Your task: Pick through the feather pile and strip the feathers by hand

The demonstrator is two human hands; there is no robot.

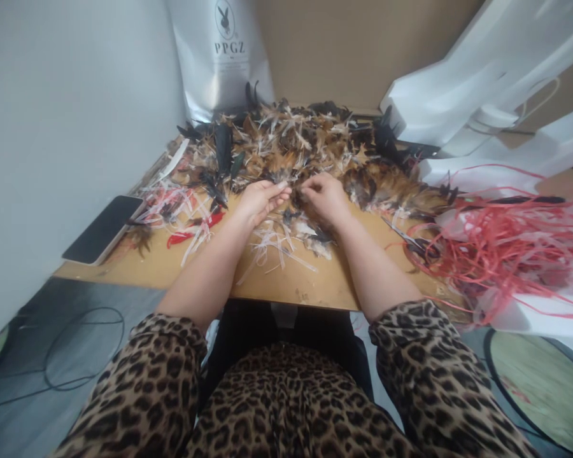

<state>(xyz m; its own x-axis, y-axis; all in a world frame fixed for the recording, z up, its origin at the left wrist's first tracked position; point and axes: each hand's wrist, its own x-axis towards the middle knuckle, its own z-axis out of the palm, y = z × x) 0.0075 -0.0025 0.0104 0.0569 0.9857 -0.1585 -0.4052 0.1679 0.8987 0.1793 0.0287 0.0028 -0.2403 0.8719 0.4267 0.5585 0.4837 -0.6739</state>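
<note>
Both hands work at the near side of a wide heap of brown, white and black feathers (286,130) on a wooden table. My left hand (262,200) is closed, thumb and forefinger pinched together at the heap's edge. What sits in that pinch is too small to make out against the feathers. A short gap away, my right hand (327,196) has its fingers curled and the tips pressed together, their contents hidden. Below the hands lie loose pale ribbon strips (272,248) and a few white and dark feathers (312,238).
A phone (104,229) lies at the table's left edge, near red and white strips (172,197). Scissors (413,242) rest right of my right hand, beside a large tangle of red ribbon (501,248). A silver bag (224,63) stands behind the heap.
</note>
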